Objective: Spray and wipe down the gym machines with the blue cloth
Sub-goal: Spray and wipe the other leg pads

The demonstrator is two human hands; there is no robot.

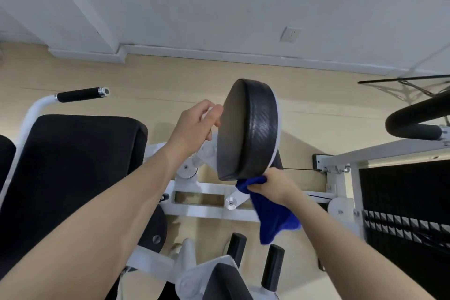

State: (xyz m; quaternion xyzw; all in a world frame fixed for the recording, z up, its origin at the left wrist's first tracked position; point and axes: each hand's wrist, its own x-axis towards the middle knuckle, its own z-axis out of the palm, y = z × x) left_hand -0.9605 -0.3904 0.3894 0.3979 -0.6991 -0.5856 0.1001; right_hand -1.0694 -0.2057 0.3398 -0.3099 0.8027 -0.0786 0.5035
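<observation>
The white metal gym machine (209,192) fills the lower part of the view and stands on the pale wooden floor (146,75). It has one big black seat cushion (73,165) on the left side and one black weight stack (404,202) on the right side.

One round black padded cushion (248,129) sits near the middle, tilted up on its edge. Its long side runs from the top down to the bottom, and its flat face looks to the left.

One blue cloth (272,212) is bunched at the bottom edge of the round cushion, and the rest hangs down loose. The right hand (270,184) grips the top of the cloth and holds it against that bottom edge. So the cushion lies just above the right hand, and a wipe would likely go up along it.

The left hand (194,126) is at the left edge of the cushion, near the top, with its fingers curled. It seems to hold the cushion still, but its fingertips are hidden, so this is not sure. The right hand is nearer to the cloth.

Two short black grips (272,265) stand up near the bottom of the view. No spray bottle can be seen.
</observation>
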